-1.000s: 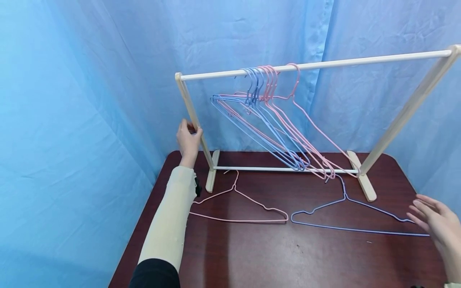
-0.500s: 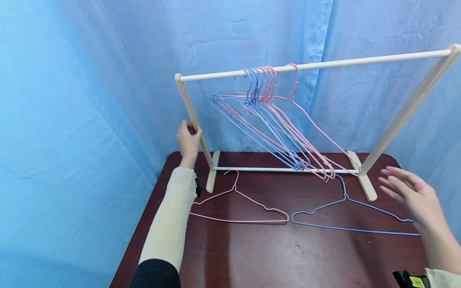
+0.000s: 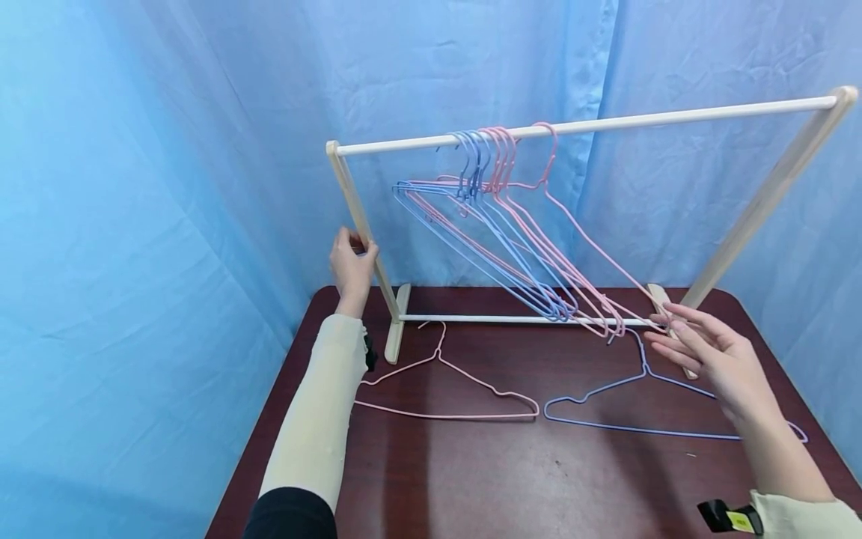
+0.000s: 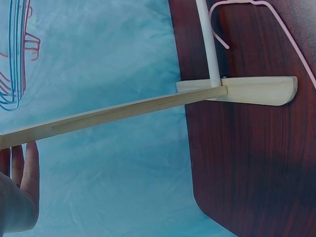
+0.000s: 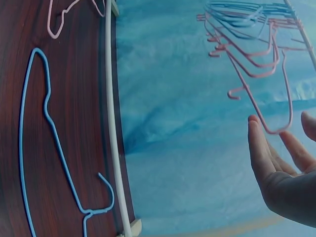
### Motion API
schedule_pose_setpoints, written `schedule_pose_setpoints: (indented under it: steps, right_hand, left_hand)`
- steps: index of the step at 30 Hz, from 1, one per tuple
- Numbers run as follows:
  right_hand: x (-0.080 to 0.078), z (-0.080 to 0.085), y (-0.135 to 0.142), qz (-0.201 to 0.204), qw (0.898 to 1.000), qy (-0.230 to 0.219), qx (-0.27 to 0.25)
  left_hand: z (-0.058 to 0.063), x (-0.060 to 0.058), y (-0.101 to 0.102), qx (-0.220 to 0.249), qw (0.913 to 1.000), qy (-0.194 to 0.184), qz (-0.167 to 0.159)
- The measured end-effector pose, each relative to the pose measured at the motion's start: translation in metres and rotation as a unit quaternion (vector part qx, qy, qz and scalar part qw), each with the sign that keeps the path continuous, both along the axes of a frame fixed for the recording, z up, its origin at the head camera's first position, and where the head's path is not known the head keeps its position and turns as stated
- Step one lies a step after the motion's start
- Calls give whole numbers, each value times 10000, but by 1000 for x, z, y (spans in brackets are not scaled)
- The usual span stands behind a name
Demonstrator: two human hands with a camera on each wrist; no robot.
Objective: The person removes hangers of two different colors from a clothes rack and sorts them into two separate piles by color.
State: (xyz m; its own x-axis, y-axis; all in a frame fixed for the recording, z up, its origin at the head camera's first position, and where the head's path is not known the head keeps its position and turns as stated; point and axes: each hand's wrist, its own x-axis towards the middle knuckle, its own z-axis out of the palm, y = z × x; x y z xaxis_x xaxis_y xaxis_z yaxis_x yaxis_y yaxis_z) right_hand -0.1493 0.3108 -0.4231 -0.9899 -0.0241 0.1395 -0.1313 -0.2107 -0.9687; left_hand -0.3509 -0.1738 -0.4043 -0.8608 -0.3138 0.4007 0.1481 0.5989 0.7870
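Note:
A wooden clothes rack with a white top rod [image 3: 633,122] stands on the table. My left hand [image 3: 352,269] holds its left post [image 3: 349,191] partway down; in the left wrist view the fingers [image 4: 30,170] lie against the post. Several blue and pink wire hangers hang together on the rod's left part. One pink hanger [image 5: 252,101] hangs apart, to the right of the bunch. Around its lower right corner is my right hand [image 3: 723,363], palm turned toward it, fingers loosely spread and fingertips right at the wire.
On the dark red table [image 3: 498,479] lie a pink hanger [image 3: 444,416] at left and a blue hanger [image 3: 646,430] at right, in front of the rack's lower bar [image 3: 485,319]. Blue curtains [image 3: 168,224] enclose the back and sides.
My right hand has moved left and up from the table's right side to the separate pink hanger's corner. My left hand stays on the post.

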Motion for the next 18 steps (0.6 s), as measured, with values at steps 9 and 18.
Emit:
schedule_pose_setpoints:
  steps: [9, 18]
  right_hand:
    - [-5, 0, -16, -65, 9993, 32, -375]
    - [-5, 0, -18, 348, 9949, 138, -936]
  left_hand:
    - [-2, -1, -1, -54, 10000, 9, 33]
    - [-3, -2, -1, -79, 9999, 9, 62]
